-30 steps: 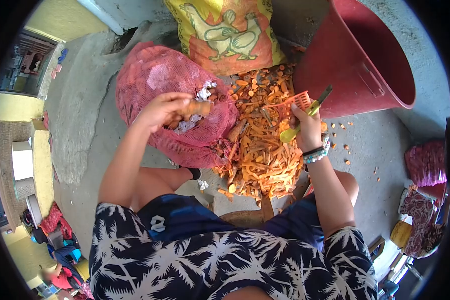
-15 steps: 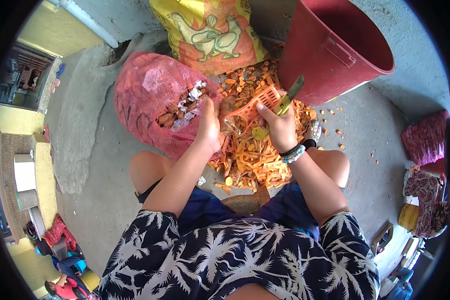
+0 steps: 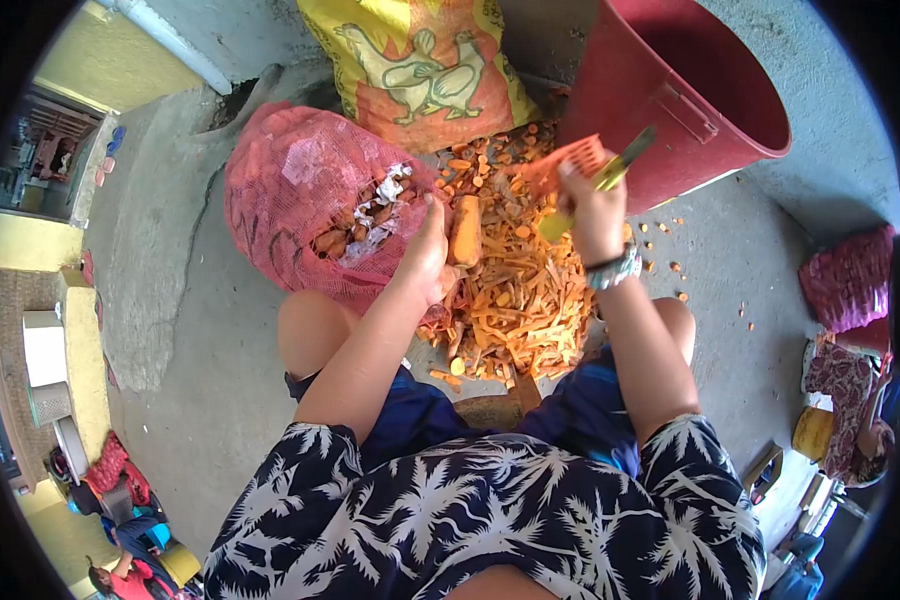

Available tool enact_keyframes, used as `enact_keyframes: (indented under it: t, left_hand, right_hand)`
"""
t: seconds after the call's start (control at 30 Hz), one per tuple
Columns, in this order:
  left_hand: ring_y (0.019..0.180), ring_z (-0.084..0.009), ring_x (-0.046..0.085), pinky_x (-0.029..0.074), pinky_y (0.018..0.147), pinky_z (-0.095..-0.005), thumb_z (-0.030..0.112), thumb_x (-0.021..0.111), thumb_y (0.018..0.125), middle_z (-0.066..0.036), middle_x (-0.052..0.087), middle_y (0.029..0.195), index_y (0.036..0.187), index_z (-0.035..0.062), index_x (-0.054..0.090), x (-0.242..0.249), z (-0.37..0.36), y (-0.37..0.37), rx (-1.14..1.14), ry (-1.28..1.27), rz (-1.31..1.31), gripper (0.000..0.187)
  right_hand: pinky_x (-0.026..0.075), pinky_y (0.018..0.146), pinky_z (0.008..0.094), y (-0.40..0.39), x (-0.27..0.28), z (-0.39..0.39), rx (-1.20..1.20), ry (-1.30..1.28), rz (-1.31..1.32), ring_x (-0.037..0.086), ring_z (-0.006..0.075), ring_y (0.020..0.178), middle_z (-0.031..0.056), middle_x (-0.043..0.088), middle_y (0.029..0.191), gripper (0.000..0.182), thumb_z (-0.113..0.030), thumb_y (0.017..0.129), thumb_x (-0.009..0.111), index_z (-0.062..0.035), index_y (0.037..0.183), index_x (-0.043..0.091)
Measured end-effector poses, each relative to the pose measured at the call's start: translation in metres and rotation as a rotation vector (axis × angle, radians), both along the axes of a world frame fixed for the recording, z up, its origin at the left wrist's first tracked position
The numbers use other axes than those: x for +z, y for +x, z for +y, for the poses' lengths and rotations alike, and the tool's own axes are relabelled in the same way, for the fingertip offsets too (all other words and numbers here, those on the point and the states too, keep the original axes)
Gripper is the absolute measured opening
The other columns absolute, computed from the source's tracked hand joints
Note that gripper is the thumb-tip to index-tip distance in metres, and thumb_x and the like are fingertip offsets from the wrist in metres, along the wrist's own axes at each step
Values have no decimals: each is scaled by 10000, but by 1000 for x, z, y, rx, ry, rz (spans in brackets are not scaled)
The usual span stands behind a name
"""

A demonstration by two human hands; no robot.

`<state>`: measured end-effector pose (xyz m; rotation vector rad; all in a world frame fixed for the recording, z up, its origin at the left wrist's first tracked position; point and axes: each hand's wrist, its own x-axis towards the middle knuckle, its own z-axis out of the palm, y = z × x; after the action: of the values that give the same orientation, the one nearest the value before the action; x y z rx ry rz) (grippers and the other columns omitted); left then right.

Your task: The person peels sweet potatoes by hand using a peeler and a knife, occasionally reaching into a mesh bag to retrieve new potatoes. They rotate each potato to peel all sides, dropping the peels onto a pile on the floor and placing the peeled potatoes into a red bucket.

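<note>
My left hand holds a thick peeled orange carrot upright at the edge of the pink mesh sack. My right hand is closed round an orange slotted peeler and a knife with a yellow-green handle, a gap to the right of the carrot. Below both hands lies a heap of orange peelings. Brown unpeeled pieces and white scraps show through the opening of the mesh sack.
A tall red bucket stands behind my right hand. The yellow and orange sack with printed chickens leans at the wall. A purple sack sits far right. A person in red is at the lower left.
My right hand has moved up and to the right with the peeler and knife, away from my left hand. The carrot in my left hand now shows peeled orange flesh.
</note>
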<state>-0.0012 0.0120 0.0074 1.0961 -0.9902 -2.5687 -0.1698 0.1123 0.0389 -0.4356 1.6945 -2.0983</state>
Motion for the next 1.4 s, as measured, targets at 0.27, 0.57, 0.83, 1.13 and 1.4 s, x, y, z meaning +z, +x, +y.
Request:
enact_keyframes:
  t: [0.27, 0.57, 0.83, 1.13, 1.4]
  left_hand:
    - [1190, -232, 408, 350, 965, -431, 717, 143, 815, -120, 406, 1293, 1325, 88, 327, 2, 9, -18, 160, 0, 127, 830]
    - [779, -143, 545, 446, 635, -282, 718, 134, 815, -53, 554, 938, 1257, 73, 402, -10, 0, -7, -120, -33, 94, 826]
    - [769, -129, 538, 467, 669, -304, 684, 157, 839, -56, 551, 962, 1240, 69, 408, 1, 9, -23, 209, -10, 49, 776]
    - [776, -161, 505, 455, 653, -320, 696, 269, 820, -59, 499, 936, 1232, 93, 421, -7, 8, -10, 11, -1, 81, 747]
    - [1135, -207, 450, 365, 936, -427, 707, 164, 826, -126, 500, 1174, 1264, 63, 388, 0, 13, -21, 155, 140, 116, 810]
  right_hand:
    - [371, 388, 177, 47, -6, 5, 168, 7, -92, 469, 46, 469, 7, 564, 732, 241, -11, 797, 613, -34, 999, 484]
    - [411, 397, 200, -10, -15, -4, -44, 29, -20, 508, 70, 513, 25, 576, 734, 230, -10, 777, 625, -58, 946, 475]
    - [373, 382, 186, 52, 1, 8, 84, 38, -102, 467, 46, 462, 3, 535, 708, 287, 19, 784, 603, -36, 1024, 455]
    - [422, 399, 200, -20, -18, 2, -77, 28, -31, 528, 77, 528, 45, 589, 781, 258, 20, 766, 618, -61, 971, 485]
    - [477, 695, 213, 54, -8, 18, 125, 32, -63, 574, 89, 809, 43, 602, 950, 386, 26, 752, 645, -3, 1112, 509]
